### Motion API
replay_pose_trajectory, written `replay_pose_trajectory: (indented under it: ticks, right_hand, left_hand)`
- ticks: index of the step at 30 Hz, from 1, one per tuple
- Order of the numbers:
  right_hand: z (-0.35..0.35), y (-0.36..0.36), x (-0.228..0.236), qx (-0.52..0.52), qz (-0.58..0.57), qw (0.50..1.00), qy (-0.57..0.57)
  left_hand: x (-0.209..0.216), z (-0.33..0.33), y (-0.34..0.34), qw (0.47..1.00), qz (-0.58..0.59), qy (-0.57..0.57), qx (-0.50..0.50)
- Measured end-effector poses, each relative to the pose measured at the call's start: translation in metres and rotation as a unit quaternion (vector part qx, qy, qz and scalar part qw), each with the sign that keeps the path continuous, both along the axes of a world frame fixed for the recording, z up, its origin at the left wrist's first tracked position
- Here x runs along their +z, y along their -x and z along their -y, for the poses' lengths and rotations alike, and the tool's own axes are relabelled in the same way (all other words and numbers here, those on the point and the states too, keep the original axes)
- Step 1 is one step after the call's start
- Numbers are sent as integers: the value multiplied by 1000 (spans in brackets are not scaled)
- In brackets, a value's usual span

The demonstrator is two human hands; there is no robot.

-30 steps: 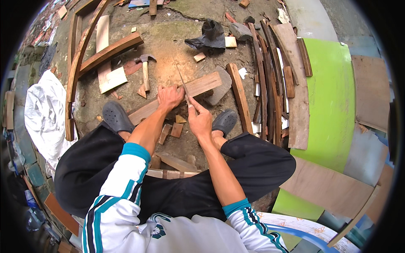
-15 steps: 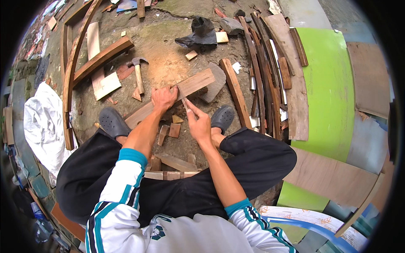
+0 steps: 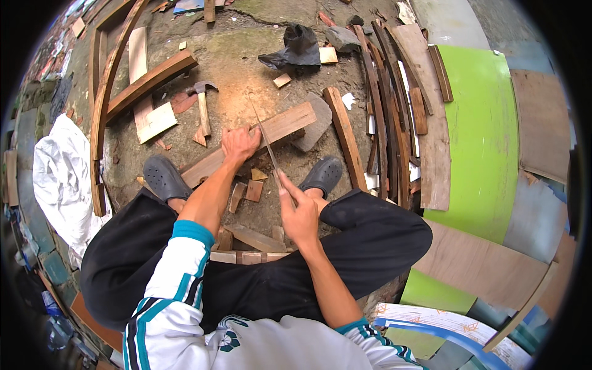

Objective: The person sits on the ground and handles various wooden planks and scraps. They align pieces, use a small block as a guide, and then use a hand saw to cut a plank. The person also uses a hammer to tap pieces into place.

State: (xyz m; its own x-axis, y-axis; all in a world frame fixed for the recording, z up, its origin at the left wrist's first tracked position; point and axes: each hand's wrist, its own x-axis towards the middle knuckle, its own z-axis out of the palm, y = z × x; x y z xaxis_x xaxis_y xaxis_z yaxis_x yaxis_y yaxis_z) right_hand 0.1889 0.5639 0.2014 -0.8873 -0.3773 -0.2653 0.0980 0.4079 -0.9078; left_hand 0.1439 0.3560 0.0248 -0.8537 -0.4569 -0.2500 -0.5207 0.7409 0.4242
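A brown wooden plank (image 3: pixel 285 124) lies slantwise in front of me, its right end resting over a flat grey stone (image 3: pixel 316 126). My left hand (image 3: pixel 240 145) is closed over the plank's middle, fingers curled on its top edge. My right hand (image 3: pixel 298 213) grips a handsaw (image 3: pixel 267 140), seen nearly edge-on, its handle hidden in the fist. The thin blade crosses the plank just right of my left fingers and points away from me. Pale sawdust (image 3: pixel 237 102) covers the ground beyond the plank. Small wood offcuts (image 3: pixel 253 190) lie below it, between my feet.
A claw hammer (image 3: pixel 203 111) lies left of the plank, near a thick beam (image 3: pixel 151 85). A black plastic bag (image 3: pixel 295 49) is beyond. Long wooden strips (image 3: pixel 382 117) and a green panel (image 3: pixel 478 135) lie at right. White cloth (image 3: pixel 65 182) lies at far left.
My right hand has drawn back toward me with the saw, and more of the blade shows on the near side of the plank. The left hand and plank stay put.
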Motion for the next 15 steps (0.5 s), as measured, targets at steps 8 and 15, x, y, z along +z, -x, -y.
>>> replay_pose_trajectory:
  ticks: [8, 15]
  right_hand:
    - [23, 30, -27, 11, 36, 999, -38]
    - [-33, -21, 44, 10, 65, 997, -48]
  left_hand:
    - [-9, -4, 6, 1000, 0, 8, -15]
    - [3, 2, -2, 1000, 18, -9, 5]
